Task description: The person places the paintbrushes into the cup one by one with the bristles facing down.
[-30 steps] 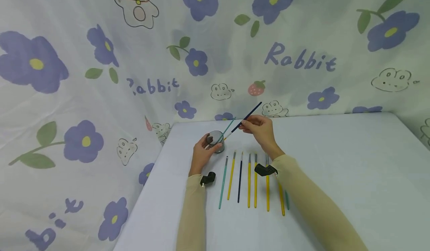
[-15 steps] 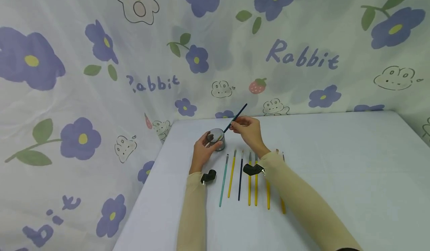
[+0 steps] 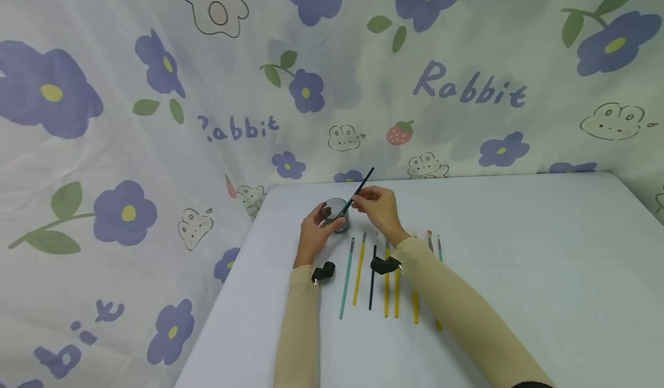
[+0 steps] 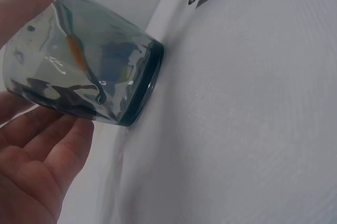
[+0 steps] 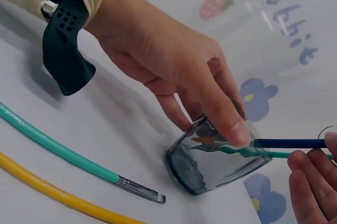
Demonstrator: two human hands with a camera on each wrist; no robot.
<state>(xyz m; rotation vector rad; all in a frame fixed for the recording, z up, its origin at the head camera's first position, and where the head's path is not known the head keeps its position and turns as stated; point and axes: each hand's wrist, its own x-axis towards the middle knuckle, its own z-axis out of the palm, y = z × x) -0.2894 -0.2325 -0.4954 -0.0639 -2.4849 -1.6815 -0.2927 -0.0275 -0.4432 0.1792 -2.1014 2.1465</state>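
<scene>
My left hand (image 3: pixel 313 238) grips a small clear grey glass (image 4: pixel 113 58) round its side, thumb on one side and fingers on the other. Between the fingertips of my right hand (image 3: pixel 378 209) is a dark blue paintbrush (image 3: pixel 365 180), slanting down to the left. Its tip is inside the glass, as the right wrist view shows, with the handle (image 5: pixel 295 143) sticking out over the rim. A teal paintbrush (image 5: pixel 279 154) also stands in the glass, close beside the blue one. I cannot tell whether the glass's base touches the table.
Nearer me, several paintbrushes lie in a row on the white table (image 3: pixel 544 249): a teal one (image 3: pixel 346 284), a yellow one (image 3: pixel 358 275), a dark blue one (image 3: pixel 371 290) and more to the right, partly under my right sleeve (image 3: pixel 456 301). A flowered cloth (image 3: pixel 353 48) hangs behind.
My right hand has moved left and slightly down, bringing the dark blue paintbrush from above the rim into the glass. The left hand keeps its hold on the glass.
</scene>
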